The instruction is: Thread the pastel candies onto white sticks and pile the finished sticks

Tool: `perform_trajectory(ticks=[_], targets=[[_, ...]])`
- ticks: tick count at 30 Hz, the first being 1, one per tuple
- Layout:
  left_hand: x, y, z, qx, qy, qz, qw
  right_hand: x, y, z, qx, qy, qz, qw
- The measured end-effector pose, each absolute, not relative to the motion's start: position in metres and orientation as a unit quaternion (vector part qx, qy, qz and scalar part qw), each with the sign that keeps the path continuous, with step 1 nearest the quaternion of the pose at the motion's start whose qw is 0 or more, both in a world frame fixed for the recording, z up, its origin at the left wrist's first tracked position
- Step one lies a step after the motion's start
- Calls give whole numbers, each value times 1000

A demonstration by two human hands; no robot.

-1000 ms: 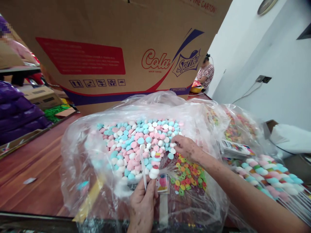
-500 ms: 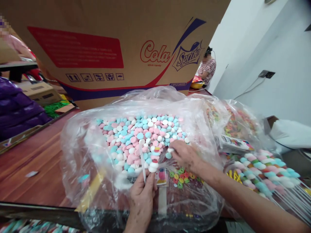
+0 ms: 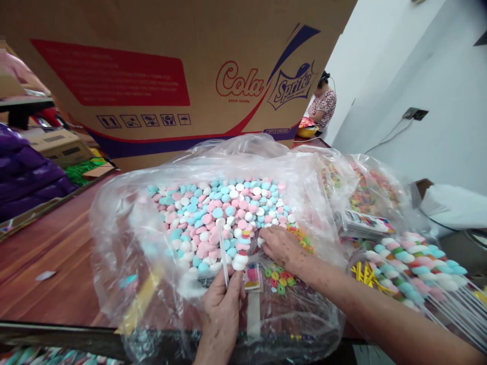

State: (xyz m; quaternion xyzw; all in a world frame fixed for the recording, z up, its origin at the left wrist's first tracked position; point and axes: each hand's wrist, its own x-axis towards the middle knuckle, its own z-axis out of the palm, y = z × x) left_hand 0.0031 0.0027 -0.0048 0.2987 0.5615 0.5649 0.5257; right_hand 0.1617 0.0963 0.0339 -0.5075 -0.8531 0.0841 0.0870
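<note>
My left hand point(image 3: 224, 299) is closed around a white stick point(image 3: 223, 256) and the base of a candy skewer point(image 3: 241, 253), a short upright stack of white, blue, red and yellow candies. Just right of that stack, my right hand point(image 3: 281, 246) pinches a pale candy point(image 3: 261, 242), mostly hidden by the fingers. Behind both hands spreads a heap of pink, blue and white button candies point(image 3: 205, 218) in an opened clear plastic bag point(image 3: 125, 223). Ring-shaped gummies point(image 3: 281, 279) in red, yellow and green lie below my right hand, and more point(image 3: 300, 235) lie beyond it.
A large cardboard box point(image 3: 144, 30) stands behind the bag. At right are finished candy skewers point(image 3: 418, 263), yellow twist ties point(image 3: 365, 276), a stack of printed cards point(image 3: 363, 223) and bagged gummies point(image 3: 361, 185). Another person point(image 3: 323, 104) sits at the back.
My right hand has moved left and slightly down, from the heap's right edge toward the skewer, with the pale candy at its fingertips. My left hand keeps its hold.
</note>
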Motion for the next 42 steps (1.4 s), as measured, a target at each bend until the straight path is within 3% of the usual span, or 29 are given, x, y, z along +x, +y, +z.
perform_trajectory(ticks=[8, 17, 24, 33, 42], targets=[[2, 2, 2, 335, 579, 535, 516, 154, 89, 24, -489, -842, 163, 158], [-1, 1, -5, 401, 590, 503, 488, 176, 109, 49, -491, -639, 453, 381], [-3, 3, -1, 455, 599, 461, 471, 174, 105, 68, -425, -505, 606, 443], [-1, 2, 5, 440, 604, 465, 475, 175, 106, 66, -398, -488, 631, 453], [5, 1, 15, 395, 609, 514, 458, 180, 105, 58, -398, -600, 552, 421]])
